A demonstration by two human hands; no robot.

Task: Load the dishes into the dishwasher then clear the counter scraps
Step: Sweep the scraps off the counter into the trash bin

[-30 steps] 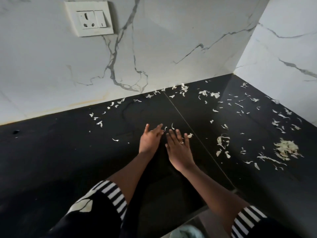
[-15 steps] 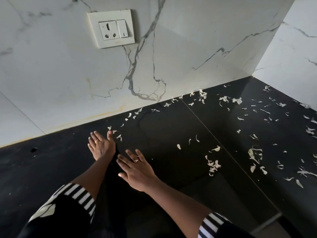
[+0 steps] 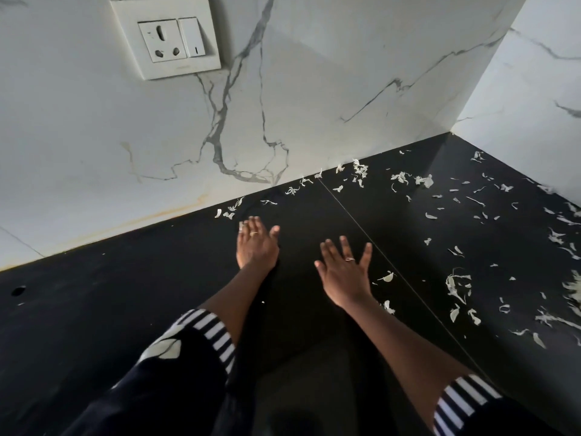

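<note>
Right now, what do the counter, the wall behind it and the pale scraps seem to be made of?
Counter: probably polished black stone or stone-look slab; smooth, faintly glossy, with a thin straight seam.
Wall: white marble or marble-look tile; grey veins, soft sheen.
Scraps: thin, pale, curled shreds, likely vegetable peel; exact kind unclear.

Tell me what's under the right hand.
Only black counter shows around the right hand, with a pale scrap just to its right. Whatever lies beneath the palm is covered.
</note>
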